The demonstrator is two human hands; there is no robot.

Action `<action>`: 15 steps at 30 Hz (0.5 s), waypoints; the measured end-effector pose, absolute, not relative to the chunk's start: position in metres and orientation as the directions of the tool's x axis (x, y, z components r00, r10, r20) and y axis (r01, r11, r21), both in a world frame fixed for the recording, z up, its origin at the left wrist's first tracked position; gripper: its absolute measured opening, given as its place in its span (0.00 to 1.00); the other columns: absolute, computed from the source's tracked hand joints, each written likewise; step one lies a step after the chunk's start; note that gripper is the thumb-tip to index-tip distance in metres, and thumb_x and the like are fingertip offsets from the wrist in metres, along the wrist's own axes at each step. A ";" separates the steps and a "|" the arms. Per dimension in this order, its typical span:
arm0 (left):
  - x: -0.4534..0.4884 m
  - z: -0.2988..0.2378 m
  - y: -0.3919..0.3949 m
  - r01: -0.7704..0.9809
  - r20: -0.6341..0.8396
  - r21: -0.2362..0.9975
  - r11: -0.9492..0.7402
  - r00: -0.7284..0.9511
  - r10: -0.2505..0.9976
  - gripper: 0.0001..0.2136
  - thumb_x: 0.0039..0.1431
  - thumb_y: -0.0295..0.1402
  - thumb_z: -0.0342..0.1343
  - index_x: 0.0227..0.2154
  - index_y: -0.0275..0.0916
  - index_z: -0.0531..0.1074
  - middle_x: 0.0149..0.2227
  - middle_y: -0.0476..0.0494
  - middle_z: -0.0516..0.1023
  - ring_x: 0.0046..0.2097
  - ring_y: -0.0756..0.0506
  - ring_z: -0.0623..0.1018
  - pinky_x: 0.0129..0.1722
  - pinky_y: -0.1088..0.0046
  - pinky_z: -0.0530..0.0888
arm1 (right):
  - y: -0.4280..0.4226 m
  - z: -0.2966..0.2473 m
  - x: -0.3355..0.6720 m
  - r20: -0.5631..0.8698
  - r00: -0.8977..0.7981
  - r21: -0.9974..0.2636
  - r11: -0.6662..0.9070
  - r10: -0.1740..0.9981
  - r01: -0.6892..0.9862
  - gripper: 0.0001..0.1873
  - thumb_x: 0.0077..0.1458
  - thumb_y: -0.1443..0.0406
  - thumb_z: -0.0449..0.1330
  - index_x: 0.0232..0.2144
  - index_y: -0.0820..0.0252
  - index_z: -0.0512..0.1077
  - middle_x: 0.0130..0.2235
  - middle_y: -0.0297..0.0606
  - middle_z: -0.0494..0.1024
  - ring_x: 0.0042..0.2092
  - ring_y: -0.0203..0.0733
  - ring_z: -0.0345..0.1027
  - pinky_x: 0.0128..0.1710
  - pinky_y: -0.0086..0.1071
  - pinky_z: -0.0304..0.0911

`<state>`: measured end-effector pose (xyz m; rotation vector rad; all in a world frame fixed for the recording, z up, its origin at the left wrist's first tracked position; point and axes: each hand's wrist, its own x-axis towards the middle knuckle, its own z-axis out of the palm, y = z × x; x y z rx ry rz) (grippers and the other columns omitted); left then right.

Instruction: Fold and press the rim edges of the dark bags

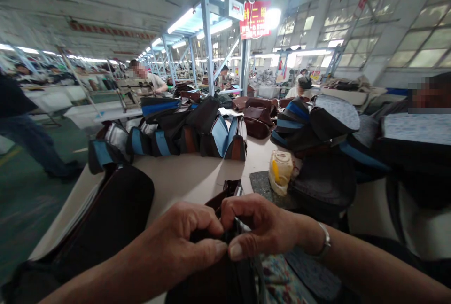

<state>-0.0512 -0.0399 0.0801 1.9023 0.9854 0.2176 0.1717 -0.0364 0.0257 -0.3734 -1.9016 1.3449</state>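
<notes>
Close in front of me stands a dark bag [207, 283], partly hidden by my hands and forearms. My left hand [179, 233] pinches its upper edge between thumb and bent forefinger. Right beside it, my right hand [262, 226], with a bracelet [325, 239] at the wrist, pinches the same edge. The two thumb tips almost meet there, and the exact part between the fingers is too dark to make out. A flowered fabric [285, 278] shows below my right hand.
A cut-open plastic container [281, 167] with something yellow stands on a dark slab [259, 184]. Several black-and-blue bags [162, 142] line the pale table [176, 172]; brown bags [259, 118] lie behind. A large black bag [123, 205] is left, more bags [324, 177] right. People work nearby.
</notes>
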 end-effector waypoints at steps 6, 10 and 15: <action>-0.045 0.071 -0.042 0.531 -0.212 0.821 -0.212 0.627 0.750 0.07 0.53 0.35 0.56 0.24 0.38 0.73 0.27 0.51 0.69 0.31 0.47 0.68 0.30 0.72 0.62 | -0.032 0.014 0.177 0.384 -0.716 -0.919 0.315 0.583 -0.237 0.12 0.57 0.63 0.69 0.35 0.65 0.71 0.35 0.34 0.71 0.34 0.32 0.63 0.36 0.28 0.61; -0.045 0.073 -0.044 0.522 -0.267 0.839 -0.156 0.643 0.718 0.08 0.53 0.37 0.56 0.25 0.38 0.71 0.27 0.52 0.66 0.30 0.49 0.65 0.29 0.72 0.61 | -0.030 0.009 0.179 0.381 -0.731 -0.919 0.321 0.566 -0.230 0.13 0.61 0.60 0.66 0.36 0.66 0.71 0.36 0.35 0.71 0.36 0.32 0.63 0.38 0.28 0.63; -0.039 0.075 -0.047 0.615 -0.276 0.766 -0.186 0.577 0.768 0.07 0.53 0.36 0.58 0.24 0.38 0.71 0.26 0.53 0.68 0.29 0.49 0.66 0.28 0.72 0.61 | -0.032 0.008 0.177 0.338 -0.728 -0.940 0.251 0.596 -0.231 0.12 0.60 0.61 0.67 0.35 0.65 0.70 0.34 0.33 0.70 0.34 0.31 0.61 0.36 0.27 0.61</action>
